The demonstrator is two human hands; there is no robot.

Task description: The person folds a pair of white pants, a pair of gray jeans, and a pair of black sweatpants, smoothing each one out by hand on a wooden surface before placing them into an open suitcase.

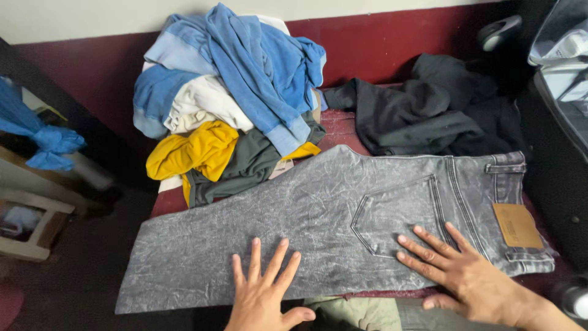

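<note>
- Grey acid-washed jeans (318, 227): folded lengthwise, leg over leg, and laid flat across the dark red worktop (343, 125); waistband at the right, leg ends at the left, where the hem reaches past the worktop's left edge. A back pocket (392, 217) faces up, and a tan patch (517, 225) sits on the waistband.
- Left hand (263, 291): palm down on the lower edge of the jeans near mid-leg; fingers (255, 257) spread and straight, released, gripping nothing.
- Right hand (465, 276): palm down on the seat of the jeans, fingertips touching the lower part of the back pocket; fingers splayed and flat, not clenched.
- Heap of clothes (233, 104): piled at the rear left of the worktop, just beyond the jeans; blue garments on top, a cream one beneath, a yellow garment (196, 153) and a dark green one at the front, touching the jeans' upper edge.
- Black garment (422, 113): crumpled at the rear right, against the dark red wall, just above the waistband.
- Khaki cloth (358, 312): partly visible under the near edge of the jeans, between the two hands.
- Blue cloth (37, 132): hanging at the far left, well apart from the worktop.
</note>
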